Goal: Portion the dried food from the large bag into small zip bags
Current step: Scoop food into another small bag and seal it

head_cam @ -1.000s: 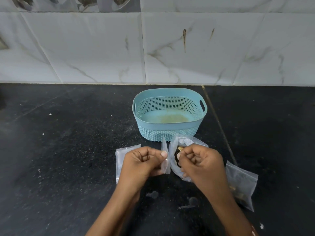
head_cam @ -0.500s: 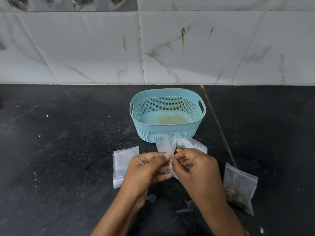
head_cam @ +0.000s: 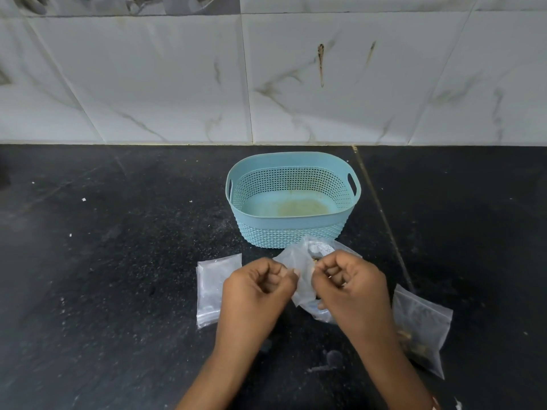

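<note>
Hands first: the left hand (head_cam: 260, 287) has its fingers curled and pinches one side of a small zip bag (head_cam: 297, 272) held up between the two hands; the right hand (head_cam: 349, 284) is curled the same way on the bag's other side, though whether it also holds bits of food I cannot tell. Behind and under the right hand lies the large bag (head_cam: 321, 249), clear and crumpled, with dark dried food just visible at its mouth. Left of the left hand, flat on the black counter (head_cam: 118, 261), rests a stack of empty zip bags (head_cam: 214, 288). Right of the right wrist lies a filled zip bag (head_cam: 421, 329). Beyond the hands stands a light blue basket (head_cam: 293, 224), and past it the white tiled wall (head_cam: 177, 84)
</note>
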The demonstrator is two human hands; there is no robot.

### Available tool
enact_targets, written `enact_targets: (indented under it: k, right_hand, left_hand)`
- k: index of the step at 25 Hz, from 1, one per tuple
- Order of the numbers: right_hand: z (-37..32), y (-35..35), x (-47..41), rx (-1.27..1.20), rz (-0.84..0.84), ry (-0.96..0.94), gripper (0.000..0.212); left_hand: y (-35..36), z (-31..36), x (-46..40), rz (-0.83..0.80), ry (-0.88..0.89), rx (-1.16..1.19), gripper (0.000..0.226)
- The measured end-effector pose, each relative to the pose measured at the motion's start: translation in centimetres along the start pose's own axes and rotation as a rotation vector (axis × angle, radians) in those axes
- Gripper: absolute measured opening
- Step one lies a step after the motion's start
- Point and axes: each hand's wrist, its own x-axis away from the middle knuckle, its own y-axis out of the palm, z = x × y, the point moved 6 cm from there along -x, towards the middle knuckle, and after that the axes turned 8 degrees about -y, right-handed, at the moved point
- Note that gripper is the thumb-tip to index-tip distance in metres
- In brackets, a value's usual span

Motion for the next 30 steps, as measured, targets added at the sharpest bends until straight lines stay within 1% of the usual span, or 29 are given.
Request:
enact_targets:
  k: [2,6,7,10,12,14,18,20,23,26,30]
  right_hand:
    - [-0.3,0.3,0.1,-0.034,-0.036,-0.005,0.017]
    - [0.1,-0.7,-0.2,-0.042,0.025,0.019,0.019]
    - [0.1,-0.7,-0.3,-0.03,0.018,0.024,0.018]
    - [-0.1,0.3,-0.2,0.002,-0.086,0.028,0.01]
    - [-0.3,0.7,-0.4,0.035,-0.125,0.009,0.01]
    - [-0.3,0.6,-0.7,0.099,-0.123,-0.002,0.012]
    - [-0.4,0.3,-0.9,0.163,-0.176,0.016,0.016]
    - [-1.1,0.3,-0.7,0.244,-0.21,-0.049,0.016]
    - [-2.7,0.4,-0.5,0.294,-0.231,-0.191,0.013]
    - [-3.1,1.0,-0.4,0.3,-0.268,-0.219,0.009]
    - [-3.2,0.2,-0.6,0.349,-0.194,-0.266,0.011]
  left_hand:
    - [0.0,0.2,-0.2,0.005,0.016,-0.065,0.017]
    - [-0.8,1.0,-0.4,0.056,0.096,-0.156,0.022]
    - [-0.7,1.2,-0.3,0.052,0.122,-0.192,0.025]
    - [0.3,1.5,-0.1,-0.041,0.187,-0.293,0.031]
    - [0.7,1.5,0.0,-0.074,0.197,-0.318,0.035]
    - [0.5,1.6,-0.1,-0.052,0.209,-0.327,0.036]
    - [-0.6,2.6,0.1,0.077,0.269,-0.446,0.034]
    - [-0.7,2.7,0.1,0.085,0.287,-0.497,0.035]
    - [0.1,2.1,-0.1,0.002,0.211,-0.458,0.031]
    - [0.8,1.4,-0.5,-0.065,0.161,-0.412,0.033]
    - [0.1,1.1,-1.0,-0.067,0.166,-0.378,0.038]
